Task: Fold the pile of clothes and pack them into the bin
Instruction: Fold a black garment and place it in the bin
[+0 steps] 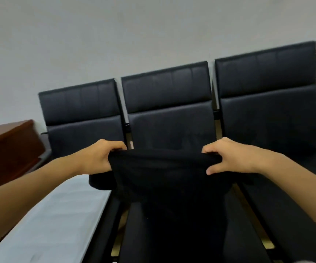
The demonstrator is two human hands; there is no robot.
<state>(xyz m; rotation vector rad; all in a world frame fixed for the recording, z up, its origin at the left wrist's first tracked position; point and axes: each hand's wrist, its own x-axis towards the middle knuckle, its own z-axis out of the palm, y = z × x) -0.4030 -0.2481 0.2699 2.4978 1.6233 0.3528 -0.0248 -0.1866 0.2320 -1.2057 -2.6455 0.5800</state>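
Black chairs (169, 103) behind, both hands gripping black garment (164, 177)

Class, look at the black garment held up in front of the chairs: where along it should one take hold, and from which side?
Grip the black garment along its top edge, at the two outer corners, coming from above and outside. The left hand and right hand already pinch there; the edge stretches between them and the rest hangs straight down.

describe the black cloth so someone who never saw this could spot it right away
A row of three black padded seats stands against a grey wall. In front of the middle one, the left hand and right hand grip the black garment by its top edge. Unlike the smooth seats, it hangs soft and matte.
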